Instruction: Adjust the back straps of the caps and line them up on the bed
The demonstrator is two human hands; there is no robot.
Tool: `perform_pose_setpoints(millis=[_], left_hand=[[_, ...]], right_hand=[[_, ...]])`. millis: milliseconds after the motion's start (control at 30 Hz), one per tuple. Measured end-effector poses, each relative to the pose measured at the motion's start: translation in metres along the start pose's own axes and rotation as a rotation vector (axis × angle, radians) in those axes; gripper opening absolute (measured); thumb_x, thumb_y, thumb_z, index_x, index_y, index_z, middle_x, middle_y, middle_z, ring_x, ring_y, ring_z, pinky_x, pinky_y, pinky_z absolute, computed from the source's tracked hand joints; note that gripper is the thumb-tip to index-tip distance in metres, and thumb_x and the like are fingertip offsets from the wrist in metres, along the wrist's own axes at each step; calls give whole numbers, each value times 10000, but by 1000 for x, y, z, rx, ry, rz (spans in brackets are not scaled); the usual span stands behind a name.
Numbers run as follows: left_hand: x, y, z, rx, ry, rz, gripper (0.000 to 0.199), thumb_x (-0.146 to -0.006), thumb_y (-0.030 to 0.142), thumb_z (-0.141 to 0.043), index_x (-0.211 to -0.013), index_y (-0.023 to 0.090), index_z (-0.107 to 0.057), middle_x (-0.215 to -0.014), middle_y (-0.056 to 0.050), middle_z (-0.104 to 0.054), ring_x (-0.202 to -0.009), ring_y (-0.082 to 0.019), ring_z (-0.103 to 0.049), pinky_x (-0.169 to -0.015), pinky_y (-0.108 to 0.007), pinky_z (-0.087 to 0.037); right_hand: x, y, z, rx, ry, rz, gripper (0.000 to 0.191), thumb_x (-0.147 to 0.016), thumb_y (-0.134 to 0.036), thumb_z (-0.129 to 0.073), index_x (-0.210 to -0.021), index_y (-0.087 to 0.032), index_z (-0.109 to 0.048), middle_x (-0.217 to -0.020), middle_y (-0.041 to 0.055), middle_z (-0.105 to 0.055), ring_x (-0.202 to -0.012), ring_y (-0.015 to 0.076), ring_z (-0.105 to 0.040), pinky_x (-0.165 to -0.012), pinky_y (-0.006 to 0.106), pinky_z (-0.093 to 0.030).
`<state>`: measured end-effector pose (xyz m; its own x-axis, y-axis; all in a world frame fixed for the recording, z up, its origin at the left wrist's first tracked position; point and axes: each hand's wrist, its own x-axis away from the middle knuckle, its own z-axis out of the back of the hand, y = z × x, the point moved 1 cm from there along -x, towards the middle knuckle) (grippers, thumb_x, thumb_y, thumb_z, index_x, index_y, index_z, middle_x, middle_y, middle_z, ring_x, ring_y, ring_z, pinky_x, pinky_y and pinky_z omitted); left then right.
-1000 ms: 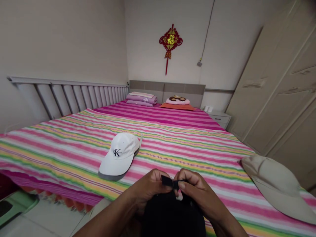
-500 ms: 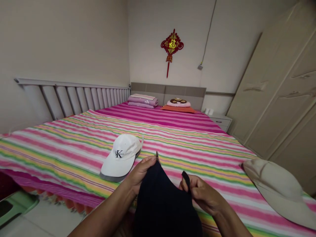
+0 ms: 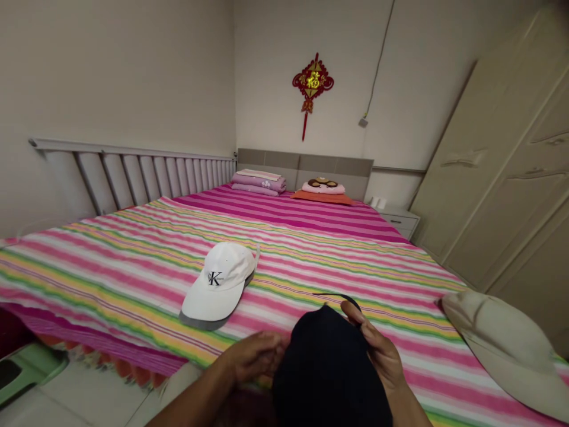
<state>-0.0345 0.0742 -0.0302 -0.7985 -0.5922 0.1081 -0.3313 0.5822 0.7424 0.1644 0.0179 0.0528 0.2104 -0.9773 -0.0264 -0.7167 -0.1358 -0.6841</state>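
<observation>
A dark navy or black cap (image 3: pixel 331 370) is held up low in the middle of the view, its rounded crown toward me. My right hand (image 3: pixel 377 350) is closed on its right edge, thumb and fingers near a thin dark strap (image 3: pixel 333 294) that sticks out above the crown. At the cap's left side, my left hand (image 3: pixel 260 356) has its fingers curled together, the tips right by the fabric. Whatever they may pinch is hidden. On the bed beyond the left hand lies a white cap (image 3: pixel 222 279) with black "K" lettering, brim toward me.
A beige cap (image 3: pixel 502 344) lies on the right of the striped bedspread (image 3: pixel 146 267). Folded bedding (image 3: pixel 258 182) and a pink pillow (image 3: pixel 322 188) rest by the headboard (image 3: pixel 320 166). A wardrobe (image 3: pixel 502 178) stands right, a green stool (image 3: pixel 33 370) low left.
The dark cap has turned and shifted right, so its rounded crown shows. My left hand has let go of the strap end at the top and lowered; my right hand has moved right.
</observation>
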Motion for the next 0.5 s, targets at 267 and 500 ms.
perform_pose_setpoints(millis=[267,500], left_hand=[[21,-51,-12,128,47,-91,234,-612,301,-702,-784,148,-661,-720,-47,-633,-682,-156,-577,-705,-278,-411],[11,-42,2,117,234,-340,232,-681,364,-642,-737,139,-641,-670,-45,-626,-602,-142,-569,-611,-254,-412]], right_hand=[[-10,-8,20,-255,190,-33,354,-495,-73,-718,-670,-244,-462,-565,-88,-574,-533,84,-598,-575,183,-492],[-30,-2,57,-363,543,-14,325,-552,-13,-617,-801,-222,-614,-651,-50,-699,-618,107,-653,-631,200,-526]])
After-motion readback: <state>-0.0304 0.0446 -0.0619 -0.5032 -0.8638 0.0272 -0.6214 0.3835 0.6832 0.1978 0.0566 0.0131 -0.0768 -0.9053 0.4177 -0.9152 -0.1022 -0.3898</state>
